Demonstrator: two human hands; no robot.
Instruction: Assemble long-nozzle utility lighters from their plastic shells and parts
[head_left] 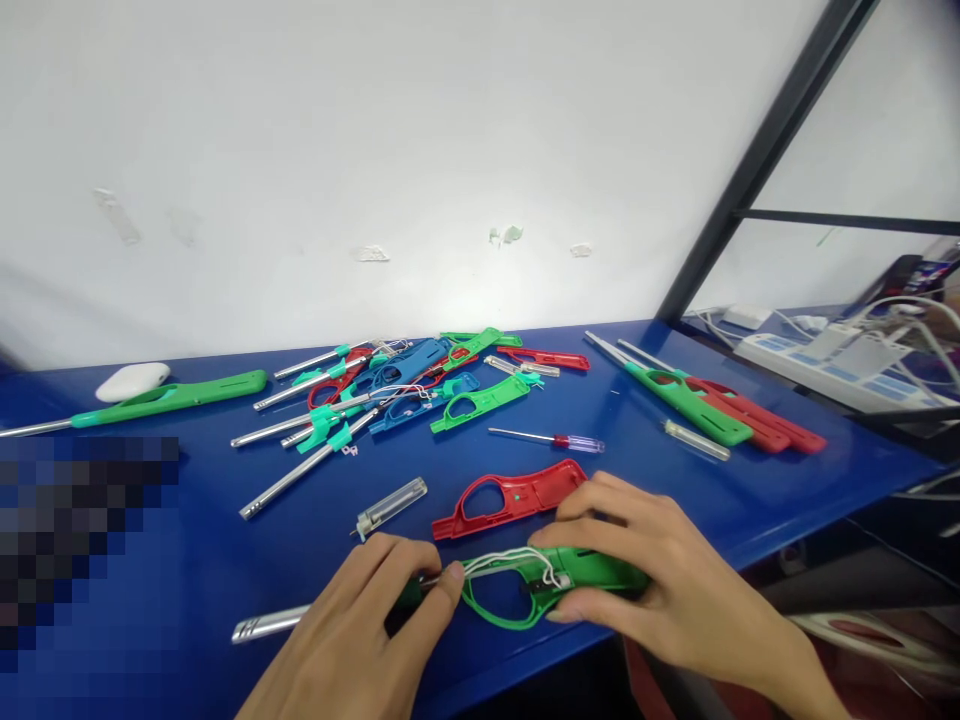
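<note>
Near the table's front edge lies an opened green stick lighter casing (600, 568), its inside facing up. White wires (495, 560) run over its finger loop towards the handle. My left hand (367, 620) closes round the lighter's front end, thumb and fingers pinching there; a metal tube (270, 623) sticks out to the left beneath it. The handle end sits between the thumb and fingers of my right hand (667, 565). Just behind is a red casing half (525, 497), close to my right fingertips. A clear fuel tank (394, 506) rests beyond my left hand.
A screwdriver (579, 443) lies mid-table. Behind it are several lighter parts, including a green casing half (487, 402). Whole lighters (697, 408) lie at right, another (187, 393) at left by a white case (133, 381). A black frame (739, 190) stands right.
</note>
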